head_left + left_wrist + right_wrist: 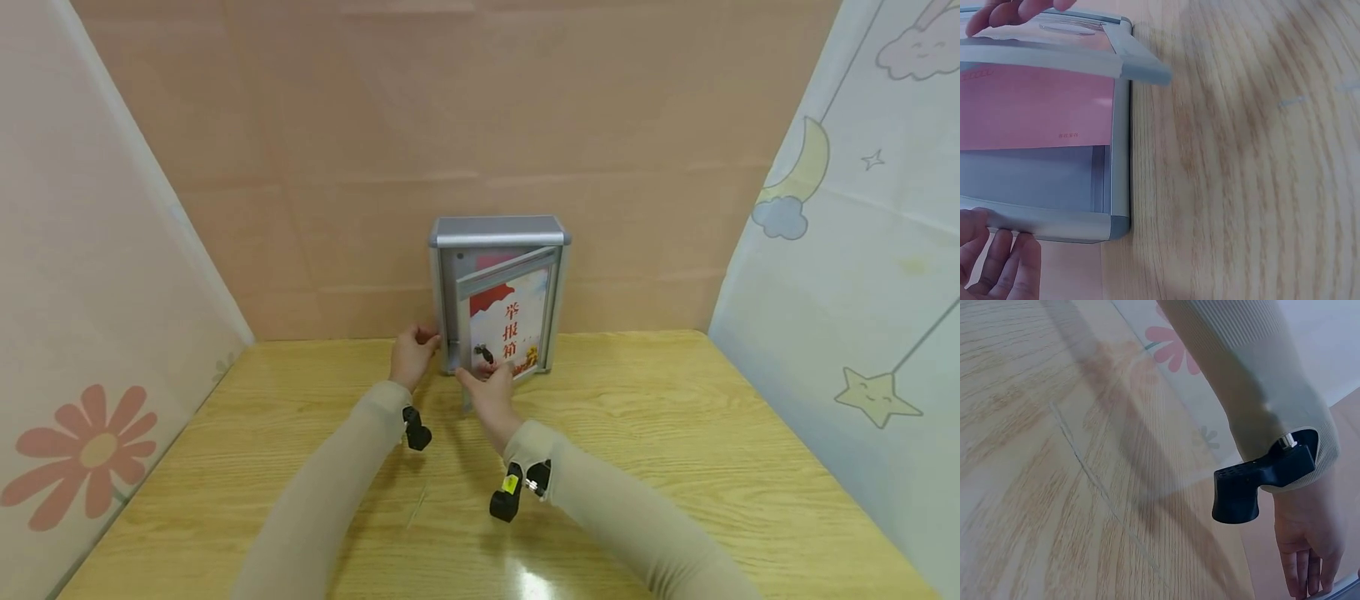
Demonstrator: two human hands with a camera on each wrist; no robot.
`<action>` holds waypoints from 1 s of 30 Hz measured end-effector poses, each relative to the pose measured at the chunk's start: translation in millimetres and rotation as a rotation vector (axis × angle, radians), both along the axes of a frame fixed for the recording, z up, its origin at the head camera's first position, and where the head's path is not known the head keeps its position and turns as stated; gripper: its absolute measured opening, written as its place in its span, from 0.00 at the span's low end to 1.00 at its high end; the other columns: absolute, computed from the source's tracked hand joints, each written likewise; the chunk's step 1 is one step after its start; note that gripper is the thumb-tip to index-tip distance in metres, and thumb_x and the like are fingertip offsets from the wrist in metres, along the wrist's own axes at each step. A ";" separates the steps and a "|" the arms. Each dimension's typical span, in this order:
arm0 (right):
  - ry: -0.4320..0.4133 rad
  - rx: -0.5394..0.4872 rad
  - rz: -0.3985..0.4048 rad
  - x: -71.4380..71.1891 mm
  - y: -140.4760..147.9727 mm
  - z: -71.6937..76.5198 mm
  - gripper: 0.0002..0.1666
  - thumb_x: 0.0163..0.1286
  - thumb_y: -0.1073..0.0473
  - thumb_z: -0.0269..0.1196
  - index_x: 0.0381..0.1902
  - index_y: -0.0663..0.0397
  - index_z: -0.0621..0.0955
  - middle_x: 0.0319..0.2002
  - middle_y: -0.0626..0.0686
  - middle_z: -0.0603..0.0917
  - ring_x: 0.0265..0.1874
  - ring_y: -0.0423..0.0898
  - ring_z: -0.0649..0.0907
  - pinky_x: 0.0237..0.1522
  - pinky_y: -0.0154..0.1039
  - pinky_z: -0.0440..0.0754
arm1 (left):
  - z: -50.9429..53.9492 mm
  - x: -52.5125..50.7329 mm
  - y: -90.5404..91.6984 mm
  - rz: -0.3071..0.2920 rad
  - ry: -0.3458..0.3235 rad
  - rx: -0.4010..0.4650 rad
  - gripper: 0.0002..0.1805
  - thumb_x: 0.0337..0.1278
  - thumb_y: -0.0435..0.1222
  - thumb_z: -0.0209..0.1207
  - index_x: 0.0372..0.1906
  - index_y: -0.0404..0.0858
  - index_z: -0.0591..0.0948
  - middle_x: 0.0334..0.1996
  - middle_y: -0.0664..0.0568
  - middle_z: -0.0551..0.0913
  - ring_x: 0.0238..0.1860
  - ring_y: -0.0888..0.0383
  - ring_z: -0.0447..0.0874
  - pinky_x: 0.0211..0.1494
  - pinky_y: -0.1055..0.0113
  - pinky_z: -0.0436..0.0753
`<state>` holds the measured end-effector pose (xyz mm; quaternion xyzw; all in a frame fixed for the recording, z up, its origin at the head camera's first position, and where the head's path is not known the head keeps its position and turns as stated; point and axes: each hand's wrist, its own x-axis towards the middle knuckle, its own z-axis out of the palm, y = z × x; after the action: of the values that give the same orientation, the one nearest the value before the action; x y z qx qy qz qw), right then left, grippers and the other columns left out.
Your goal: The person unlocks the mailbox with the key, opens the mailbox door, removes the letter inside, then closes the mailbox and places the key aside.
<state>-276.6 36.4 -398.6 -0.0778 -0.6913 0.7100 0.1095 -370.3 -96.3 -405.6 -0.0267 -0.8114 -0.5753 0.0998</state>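
A silver metal box (pixel 495 228) stands upright at the back of the table, its framed door (pixel 507 321) ajar with the left edge swung outward. My right hand (pixel 495 400) grips that edge low down; its fingertips also show at the top of the left wrist view. On the box's left side frame (pixel 1054 224), my left hand (pixel 411 357) holds on with thumb and fingers. Pink paper (pixel 1035 112) lies inside, behind the door. The right wrist view shows my left hand (pixel 1310 531) at the box's edge, while my right hand is out of that view.
The wooden table (pixel 652 450) reaches back to a pinkish-orange cloth wall (pixel 480 108). Patterned white cloths hang at both sides, one with a red flower (pixel 97 450), the other with a moon (pixel 808 162) and a star (pixel 876 396).
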 end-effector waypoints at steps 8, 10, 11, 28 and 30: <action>-0.003 -0.016 0.052 8.1 15.2 -1.1 0.21 0.65 0.64 0.64 0.46 0.58 0.63 0.41 0.50 0.67 0.40 0.44 0.69 0.40 0.33 0.70 | 0.4 -0.1 3.3 -0.012 0.004 -0.003 0.10 0.64 0.34 0.59 0.44 0.32 0.78 0.41 0.41 0.82 0.42 0.49 0.82 0.45 0.61 0.82; -0.006 -0.003 0.063 10.6 20.7 -1.5 0.21 0.66 0.63 0.63 0.49 0.61 0.64 0.43 0.52 0.68 0.41 0.45 0.70 0.41 0.33 0.71 | 0.6 0.1 3.9 -0.012 0.009 -0.009 0.10 0.64 0.34 0.60 0.44 0.32 0.78 0.40 0.42 0.82 0.41 0.49 0.82 0.44 0.62 0.82; -0.013 0.009 0.067 12.0 23.8 -1.6 0.22 0.66 0.62 0.63 0.51 0.62 0.65 0.45 0.54 0.69 0.43 0.46 0.71 0.41 0.33 0.72 | 0.7 0.0 4.3 -0.011 0.009 -0.008 0.10 0.64 0.34 0.60 0.44 0.32 0.78 0.40 0.42 0.82 0.40 0.50 0.82 0.44 0.62 0.82; -0.101 0.231 0.141 54.2 102.4 -0.5 0.29 0.70 0.55 0.60 0.60 0.68 0.65 0.55 0.63 0.69 0.52 0.53 0.71 0.50 0.41 0.73 | 1.9 3.3 8.8 0.026 0.028 -0.050 0.09 0.63 0.34 0.61 0.43 0.32 0.79 0.37 0.42 0.82 0.36 0.52 0.81 0.38 0.66 0.80; -0.108 0.245 0.147 59.8 114.3 1.4 0.29 0.71 0.54 0.60 0.60 0.67 0.65 0.56 0.62 0.69 0.53 0.53 0.71 0.52 0.44 0.73 | 2.5 3.6 8.8 0.029 0.028 -0.056 0.09 0.63 0.35 0.61 0.42 0.33 0.79 0.37 0.43 0.81 0.35 0.52 0.80 0.38 0.66 0.79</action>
<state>-216.8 150.6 -397.1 -0.0511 -0.7814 0.6212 0.0287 -366.6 -87.4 -403.1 -0.0258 -0.8260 -0.5504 0.1185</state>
